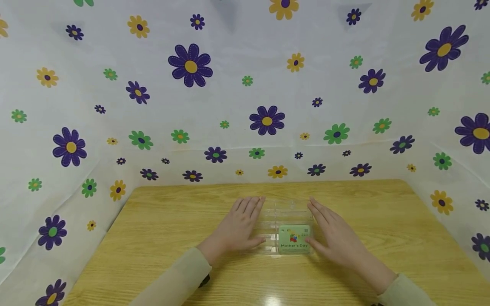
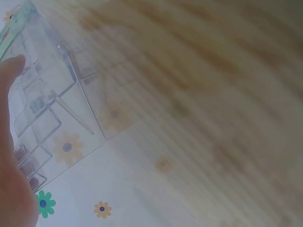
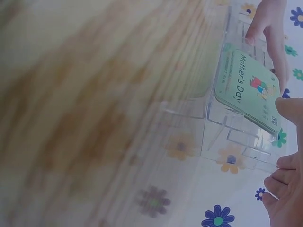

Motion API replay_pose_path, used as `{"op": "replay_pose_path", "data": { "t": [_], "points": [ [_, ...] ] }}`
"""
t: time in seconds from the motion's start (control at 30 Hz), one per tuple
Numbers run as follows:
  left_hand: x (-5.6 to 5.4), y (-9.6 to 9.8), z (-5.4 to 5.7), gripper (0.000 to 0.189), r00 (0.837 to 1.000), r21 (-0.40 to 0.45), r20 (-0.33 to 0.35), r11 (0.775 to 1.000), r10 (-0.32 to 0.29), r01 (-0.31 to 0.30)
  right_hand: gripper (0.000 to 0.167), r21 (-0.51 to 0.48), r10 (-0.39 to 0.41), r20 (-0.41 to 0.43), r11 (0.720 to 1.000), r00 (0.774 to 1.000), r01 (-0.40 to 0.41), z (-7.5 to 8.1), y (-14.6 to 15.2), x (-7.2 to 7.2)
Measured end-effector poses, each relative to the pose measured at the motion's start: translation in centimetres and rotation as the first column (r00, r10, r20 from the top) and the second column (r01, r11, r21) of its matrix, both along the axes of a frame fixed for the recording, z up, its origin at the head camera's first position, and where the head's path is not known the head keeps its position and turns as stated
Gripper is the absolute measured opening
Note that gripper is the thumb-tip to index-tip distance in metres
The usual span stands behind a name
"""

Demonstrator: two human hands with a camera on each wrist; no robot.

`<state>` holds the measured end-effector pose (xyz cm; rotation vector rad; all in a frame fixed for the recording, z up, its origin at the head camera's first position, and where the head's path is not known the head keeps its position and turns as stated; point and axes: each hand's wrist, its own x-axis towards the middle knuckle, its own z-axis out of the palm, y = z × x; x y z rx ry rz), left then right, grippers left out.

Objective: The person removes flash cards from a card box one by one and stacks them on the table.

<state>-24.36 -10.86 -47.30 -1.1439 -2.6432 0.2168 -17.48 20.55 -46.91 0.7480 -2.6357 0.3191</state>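
A clear plastic organizer (image 1: 270,249), split into stepped compartments, sits on the table between the two hands. In its front right section lies a pale green Mother's Day card (image 1: 294,239); the right wrist view shows layered edges under the card (image 3: 251,90), like a small stack. My left hand (image 1: 239,225) lies along the organizer's left side, fingers straight and pointing forward, thumb over the near compartments. On the other side my right hand (image 1: 338,233) has its fingers extended along the right edge, with the thumb tip at the card's right edge. The left wrist view shows only part of that hand (image 2: 14,142).
The wooden table (image 1: 172,221) reaches back to a white flower-print cloth (image 1: 229,97) hanging behind it and along both sides. Light glares on the tabletop near the front edge.
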Motion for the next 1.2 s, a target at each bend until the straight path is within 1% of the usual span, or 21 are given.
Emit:
{"op": "replay_pose_path", "data": {
  "t": [0.27,0.5,0.73,0.97,1.2],
  "points": [
    [0.12,0.06,0.13,0.111,1.000,-0.002,0.019,1.000,0.010,-0.010,0.088,0.000,0.004,-0.022,1.000,1.000,-0.004,0.01,0.00,0.22],
    [0.34,0.24,0.24,0.111,0.999,-0.014,0.041,0.999,0.034,-0.033,0.086,-0.019,-0.018,0.022,1.000,1.000,0.018,0.09,-0.07,0.39],
    [0.32,0.25,0.22,0.112,0.999,-0.027,0.015,0.999,0.042,-0.041,0.083,-0.060,-0.020,0.008,0.998,1.000,0.021,0.18,0.04,0.21],
    [0.27,0.24,0.07,0.113,0.999,-0.009,0.011,0.999,0.039,-0.039,0.078,-0.118,-0.032,-0.017,0.993,0.999,0.030,0.11,0.33,0.15],
    [0.21,0.21,-0.10,0.113,0.999,-0.001,-0.017,1.000,0.028,-0.028,0.074,-0.155,-0.048,-0.035,0.987,0.998,0.042,0.33,0.59,0.09]
  ]
}}
